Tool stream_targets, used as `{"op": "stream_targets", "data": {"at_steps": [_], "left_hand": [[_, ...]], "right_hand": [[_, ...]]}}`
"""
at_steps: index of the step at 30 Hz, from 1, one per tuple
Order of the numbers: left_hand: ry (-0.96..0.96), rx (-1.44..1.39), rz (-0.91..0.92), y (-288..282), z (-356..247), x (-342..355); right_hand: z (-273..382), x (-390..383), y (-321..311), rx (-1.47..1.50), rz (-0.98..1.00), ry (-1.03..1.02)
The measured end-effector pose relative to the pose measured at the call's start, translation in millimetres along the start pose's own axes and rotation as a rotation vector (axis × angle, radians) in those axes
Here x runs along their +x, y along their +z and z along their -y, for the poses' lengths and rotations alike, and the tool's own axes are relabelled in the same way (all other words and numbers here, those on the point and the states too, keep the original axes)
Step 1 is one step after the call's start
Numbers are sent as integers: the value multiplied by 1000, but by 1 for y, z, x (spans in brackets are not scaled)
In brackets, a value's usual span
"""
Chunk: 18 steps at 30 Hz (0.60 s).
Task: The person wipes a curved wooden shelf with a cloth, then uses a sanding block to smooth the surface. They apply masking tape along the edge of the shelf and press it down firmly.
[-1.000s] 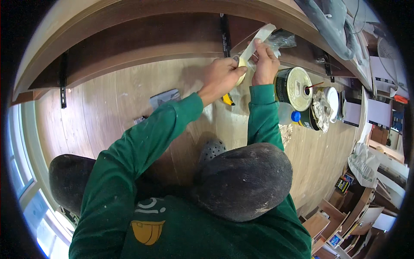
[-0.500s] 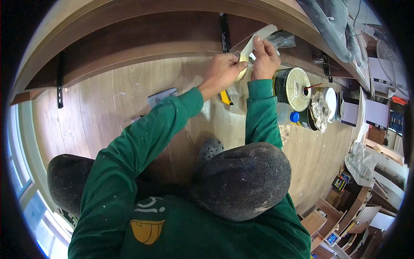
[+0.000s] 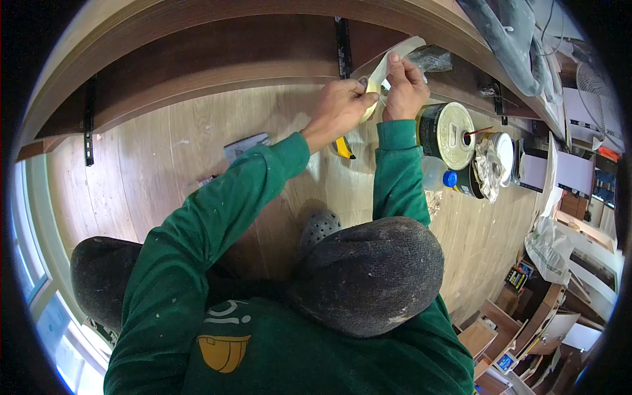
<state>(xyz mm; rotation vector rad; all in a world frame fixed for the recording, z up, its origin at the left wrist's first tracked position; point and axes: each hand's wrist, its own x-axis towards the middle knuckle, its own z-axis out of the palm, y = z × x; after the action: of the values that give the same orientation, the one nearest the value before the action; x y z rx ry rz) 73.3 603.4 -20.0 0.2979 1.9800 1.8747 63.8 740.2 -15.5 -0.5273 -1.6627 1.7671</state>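
The left hand and right hand each pinch a pale strip, grip closed on it. The strip slants over the floor's far edge, partly overlapping the brown board.

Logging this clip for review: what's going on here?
Someone in a green sweatshirt holds a pale strip in both hands. The left hand pinches it lower down, the right hand nearer its upper end. A yellow-and-black tool lies on the floor below, and a can with a pale lid stands to the right.
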Motion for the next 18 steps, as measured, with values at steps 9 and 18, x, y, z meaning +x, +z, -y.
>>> {"op": "stream_targets", "data": {"at_steps": [9, 18], "left_hand": [[17, -86, -8, 0, -5, -4], [3, -170, 11, 2, -4, -7]], "right_hand": [[1, 1, 3, -77, -55, -22], [32, 20, -8, -428, 19, -221]]}}
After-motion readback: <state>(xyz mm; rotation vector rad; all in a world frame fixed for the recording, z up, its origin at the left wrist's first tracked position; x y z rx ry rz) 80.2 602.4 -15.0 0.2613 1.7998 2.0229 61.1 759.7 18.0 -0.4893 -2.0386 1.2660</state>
